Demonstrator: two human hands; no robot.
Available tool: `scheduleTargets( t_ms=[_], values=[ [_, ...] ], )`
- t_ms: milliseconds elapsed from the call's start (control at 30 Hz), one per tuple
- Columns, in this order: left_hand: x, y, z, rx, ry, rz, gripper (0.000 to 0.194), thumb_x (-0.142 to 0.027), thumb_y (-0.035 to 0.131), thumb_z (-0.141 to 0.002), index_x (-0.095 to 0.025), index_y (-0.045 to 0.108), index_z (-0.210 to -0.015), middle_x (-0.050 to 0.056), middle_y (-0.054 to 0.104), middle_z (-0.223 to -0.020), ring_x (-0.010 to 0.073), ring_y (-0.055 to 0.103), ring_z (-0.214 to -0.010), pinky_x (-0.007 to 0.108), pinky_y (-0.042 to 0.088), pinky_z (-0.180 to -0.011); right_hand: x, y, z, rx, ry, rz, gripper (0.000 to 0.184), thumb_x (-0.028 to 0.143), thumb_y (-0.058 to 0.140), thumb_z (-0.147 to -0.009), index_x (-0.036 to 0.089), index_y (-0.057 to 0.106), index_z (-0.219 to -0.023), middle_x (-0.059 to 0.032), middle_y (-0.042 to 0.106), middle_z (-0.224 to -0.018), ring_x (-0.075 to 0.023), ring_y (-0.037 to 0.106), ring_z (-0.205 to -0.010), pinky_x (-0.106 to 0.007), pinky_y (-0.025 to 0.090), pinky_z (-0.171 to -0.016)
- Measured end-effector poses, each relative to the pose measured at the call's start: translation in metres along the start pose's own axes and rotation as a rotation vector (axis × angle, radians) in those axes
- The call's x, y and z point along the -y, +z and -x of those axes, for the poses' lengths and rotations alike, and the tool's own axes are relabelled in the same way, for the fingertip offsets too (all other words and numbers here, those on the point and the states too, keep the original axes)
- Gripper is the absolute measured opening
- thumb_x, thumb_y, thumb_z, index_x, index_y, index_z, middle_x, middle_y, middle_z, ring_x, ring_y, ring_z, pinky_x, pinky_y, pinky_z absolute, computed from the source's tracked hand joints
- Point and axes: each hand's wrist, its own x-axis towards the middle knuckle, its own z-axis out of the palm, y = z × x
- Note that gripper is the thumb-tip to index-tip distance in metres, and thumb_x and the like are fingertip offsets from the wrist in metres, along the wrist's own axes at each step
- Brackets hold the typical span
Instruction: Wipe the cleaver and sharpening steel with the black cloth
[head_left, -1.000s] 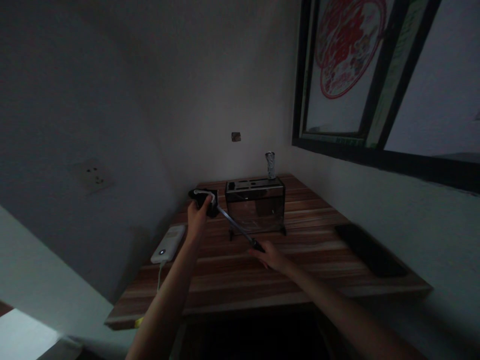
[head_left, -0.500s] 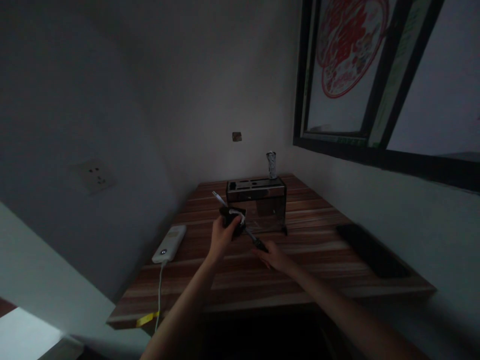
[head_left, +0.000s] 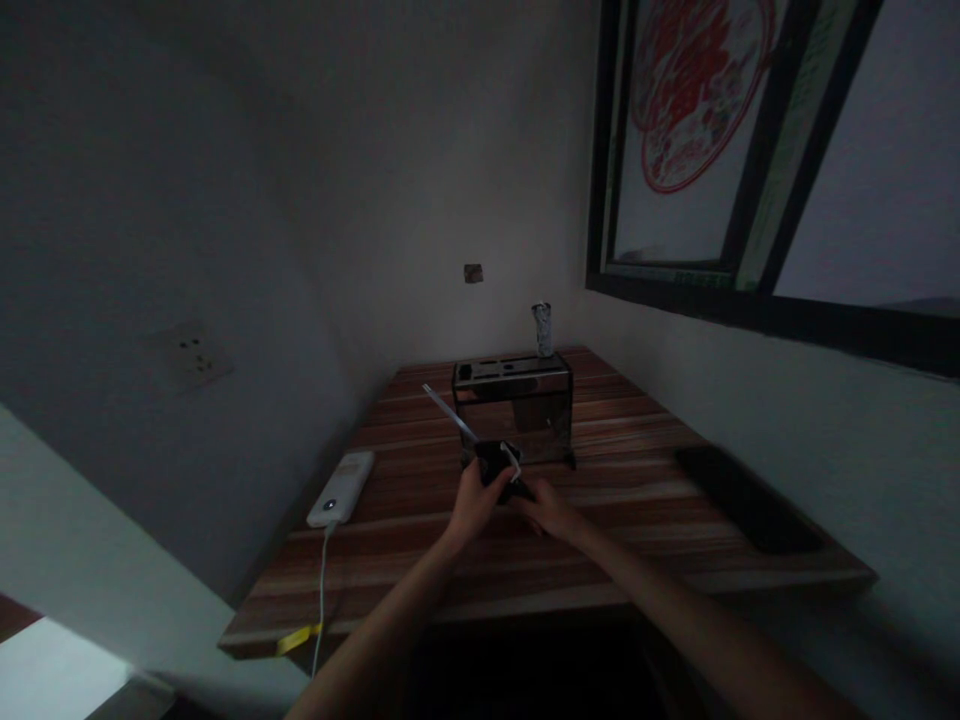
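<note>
Black pad (head_left: 492, 458), pinched in my left hand (head_left: 475, 500), best pressed evenly to the metal shaft (head_left: 450, 412) my right hand (head_left: 553, 513) grips.

silver rod (head_left: 448, 410): thin, slanted, tip far-left | black piece (head_left: 492, 460): white-streaked, at rod's near end

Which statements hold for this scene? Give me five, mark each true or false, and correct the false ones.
1. The left hand holds a dark piece with a white strip on it. True.
2. A pale cable runs from the white device. True.
3. The right hand is touching the white device. False: the right hand holds the near end of the slim metal tool.
4. A flat black object lies at the table's right side. True.
5. The silvery cylinder lies on its side. False: it stands upright, at the top right of the dark-framed stand.
</note>
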Motion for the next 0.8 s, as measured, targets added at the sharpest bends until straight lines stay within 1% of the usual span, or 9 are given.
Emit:
scheduleTargets(
  t_ms=[267,400,533,600,733,800],
  values=[
    [0.004,0.000,0.001,0.003,0.025,-0.024,0.030,-0.029,0.065,-0.067,-0.011,0.059,-0.090,0.009,0.067,-0.089,0.0214,0.062,-0.085,0.030,0.047,-0.075,-0.001,0.000,0.001,-0.019,-0.013,0.029,0.027,0.042,0.052,-0.076,0.016,0.050,-0.067,0.0092,0.039,-0.037,-0.0057,0.034,-0.030,-0.017,0.024,-0.031],
    [0.001,0.000,0.002,-0.013,0.031,-0.012,0.031,-0.030,0.064,-0.067,-0.011,0.059,-0.091,0.009,0.068,-0.087,0.0208,0.062,-0.083,0.029,0.047,-0.074,-0.002,0.000,0.001,-0.024,-0.011,0.030,0.025,0.040,0.053,-0.076,0.016,0.051,-0.069,0.0088,0.041,-0.039,-0.0055,0.035,-0.031,-0.016,0.024,-0.031],
    [-0.004,-0.003,0.004,-0.038,0.059,0.004,0.030,-0.032,0.063,-0.068,-0.011,0.060,-0.090,0.007,0.068,-0.083,0.0196,0.062,-0.079,0.027,0.047,-0.071,0.002,0.000,0.000,-0.022,-0.031,0.013,0.027,0.043,0.053,-0.076,0.015,0.054,-0.074,0.0087,0.040,-0.041,-0.0052,0.033,-0.032,-0.017,0.023,-0.031],
    [-0.006,-0.006,0.003,-0.064,0.056,0.007,0.030,-0.034,0.064,-0.068,-0.011,0.061,-0.087,0.006,0.067,-0.080,0.0191,0.062,-0.076,0.026,0.047,-0.068,0.004,0.001,0.000,-0.015,-0.040,0.006,0.029,0.044,0.053,-0.077,0.015,0.056,-0.077,0.0085,0.040,-0.042,-0.0052,0.033,-0.032,-0.017,0.023,-0.032],
    [-0.008,-0.016,-0.004,-0.161,0.031,0.006,0.031,-0.037,0.065,-0.065,-0.010,0.063,-0.081,0.006,0.067,-0.076,0.0186,0.062,-0.071,0.025,0.047,-0.062,0.006,0.000,0.000,-0.007,-0.046,0.005,0.033,0.045,0.055,-0.077,0.015,0.057,-0.089,0.0082,0.043,-0.046,-0.0053,0.035,-0.034,-0.018,0.025,-0.035],
    [-0.010,-0.023,-0.008,-0.209,0.032,0.015,0.032,-0.038,0.064,-0.065,-0.010,0.064,-0.081,0.006,0.067,-0.075,0.0185,0.062,-0.070,0.025,0.047,-0.061,0.005,0.000,0.001,-0.006,-0.035,0.029,0.033,0.045,0.055,-0.077,0.014,0.057,-0.088,0.0088,0.041,-0.044,-0.0056,0.035,-0.034,-0.018,0.025,-0.035]
  ],
)
